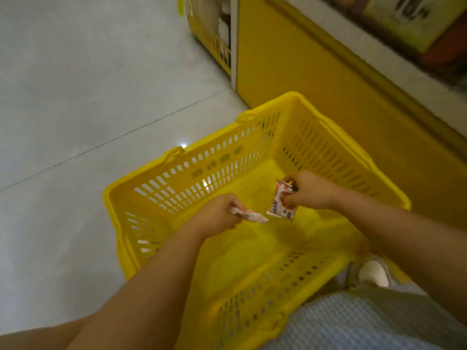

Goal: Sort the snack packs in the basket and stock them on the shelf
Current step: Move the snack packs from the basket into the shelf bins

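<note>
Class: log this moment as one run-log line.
left hand: holds first pack | right hand: holds second pack | both inside yellow basket | phase: picking

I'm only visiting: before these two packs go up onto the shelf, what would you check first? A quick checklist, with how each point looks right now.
1. The left hand has a firm hold on the left pack: ok, the fingers are curled round it.
2. The right hand has a firm hold on the right pack: ok, it is pinched by its upper end.
3. Both packs are the same kind: cannot tell, the print is blurred.
4. No packs are left in the basket: ok for the bottom that shows; the arms hide some of it.
5. There is free room on the shelf: cannot tell, only a blurred edge of it is in view.
</note>
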